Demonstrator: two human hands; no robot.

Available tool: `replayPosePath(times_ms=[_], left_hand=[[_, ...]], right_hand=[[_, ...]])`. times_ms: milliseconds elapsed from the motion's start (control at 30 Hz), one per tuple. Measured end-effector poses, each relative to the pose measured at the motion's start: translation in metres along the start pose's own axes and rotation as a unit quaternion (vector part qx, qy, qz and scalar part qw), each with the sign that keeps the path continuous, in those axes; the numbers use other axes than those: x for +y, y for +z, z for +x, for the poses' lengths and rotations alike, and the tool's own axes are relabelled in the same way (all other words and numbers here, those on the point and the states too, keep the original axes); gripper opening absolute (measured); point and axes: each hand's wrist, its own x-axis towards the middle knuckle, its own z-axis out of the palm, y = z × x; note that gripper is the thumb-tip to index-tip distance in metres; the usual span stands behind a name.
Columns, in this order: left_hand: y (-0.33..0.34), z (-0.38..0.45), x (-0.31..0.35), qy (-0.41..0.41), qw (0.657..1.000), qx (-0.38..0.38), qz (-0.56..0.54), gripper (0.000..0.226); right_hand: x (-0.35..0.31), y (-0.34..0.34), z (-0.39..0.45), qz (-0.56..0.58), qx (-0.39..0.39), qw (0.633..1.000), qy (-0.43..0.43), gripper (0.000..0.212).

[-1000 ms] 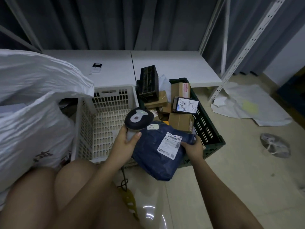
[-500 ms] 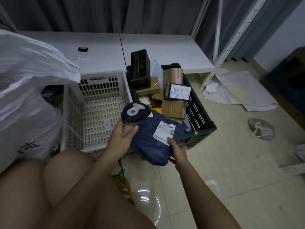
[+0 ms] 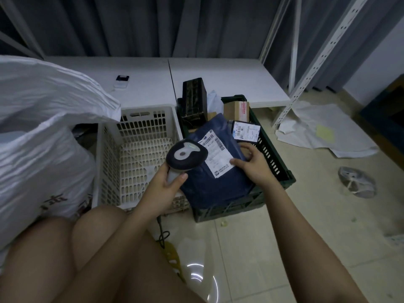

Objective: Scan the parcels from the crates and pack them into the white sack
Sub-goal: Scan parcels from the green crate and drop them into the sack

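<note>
step: scanning | left hand point(image 3: 168, 182) grips grey-headed handheld scanner point(image 3: 185, 155) | right hand point(image 3: 251, 165) pinches dark blue plastic mailer parcel point(image 3: 216, 178) over green plastic crate point(image 3: 273, 162) | next: aim at white label point(image 3: 215, 153), then white sack point(image 3: 39, 127)

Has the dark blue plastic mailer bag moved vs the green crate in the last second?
Yes. The dark blue plastic mailer bag has gone from the near rim of the dark green slatted crate to above the crate's parcels.
</note>
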Motion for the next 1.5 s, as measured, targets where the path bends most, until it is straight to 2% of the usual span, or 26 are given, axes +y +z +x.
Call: replayPosePath(times_ms=[167,367,667,933,1500], left_hand=[[-0.008,0.003,0.010,0.019,0.999,0.005,0.031,0.040],[-0.016,0.004,0.014,0.009,0.999,0.015,0.036,0.041],[-0.006,-0.002,0.015,0.002,0.999,-0.003,0.037,0.042],[0.005,0.002,0.010,-0.022,0.998,-0.004,0.060,0.051],[0.012,0.008,0.014,-0.010,0.999,-0.014,0.045,0.051]], right_hand=[[-0.028,-0.013,0.021,-0.074,-0.053,0.996,-0.025,0.034],[-0.034,-0.018,0.033,-0.158,-0.054,0.985,-0.037,0.040],[-0.036,-0.018,0.032,-0.159,-0.040,0.985,-0.052,0.040],[-0.037,-0.019,0.031,-0.148,-0.044,0.987,-0.045,0.042],[-0.040,-0.021,0.030,-0.146,-0.053,0.986,-0.054,0.040]])
